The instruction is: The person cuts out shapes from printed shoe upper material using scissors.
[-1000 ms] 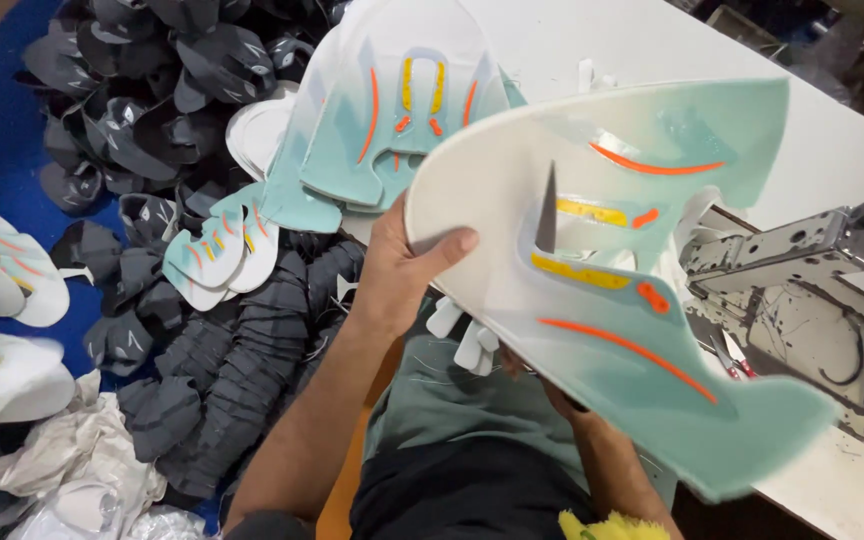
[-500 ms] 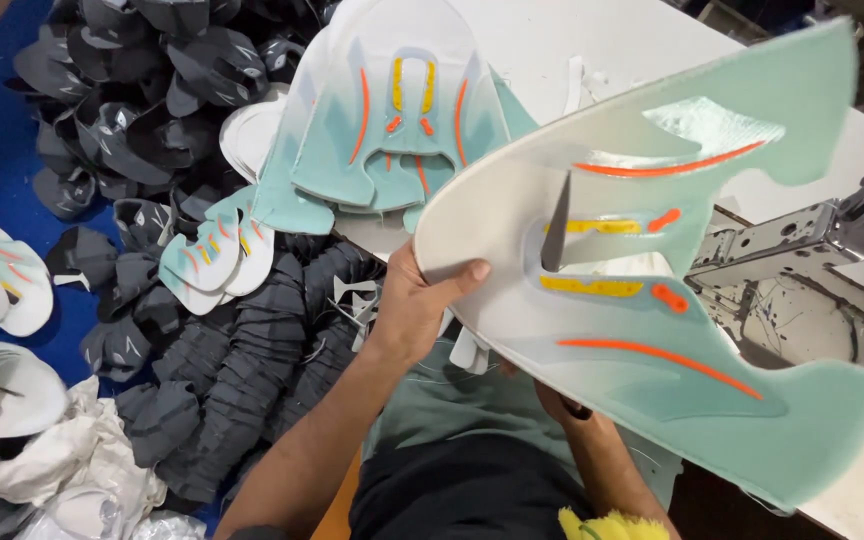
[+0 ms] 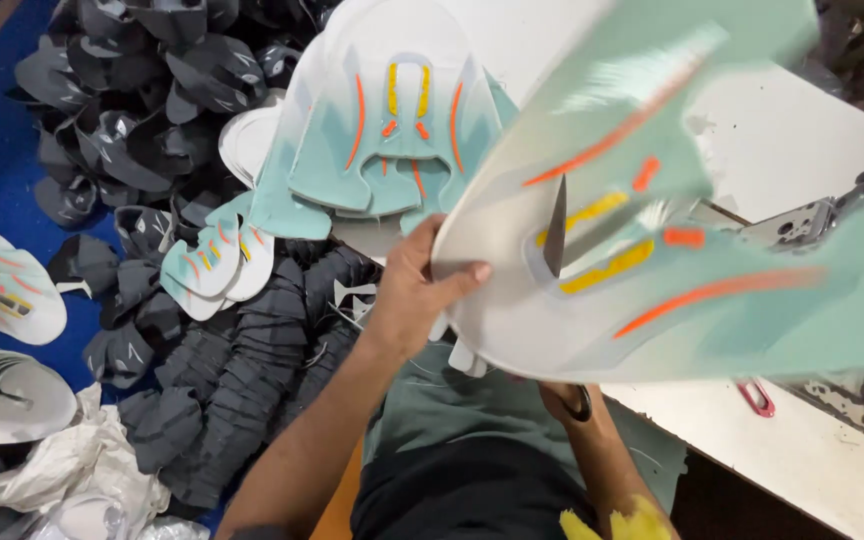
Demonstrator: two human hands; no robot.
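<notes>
Right, near to far:
left hand: fingers curled, thumb on top, pinching the near edge of the big cut upper panel — white and mint, orange and yellow stripes, raised above the lap.
right hand: mostly hidden under the panel; can't tell how its fingers sit.
panel position: lifted, tilted, blurred; not on the sewing machine at right.
done so far: looks like a stack of matching panels lies on the white table.
left: judging by it, this piece isn't placed yet.
far floor: grey pieces heaped on blue.
</notes>
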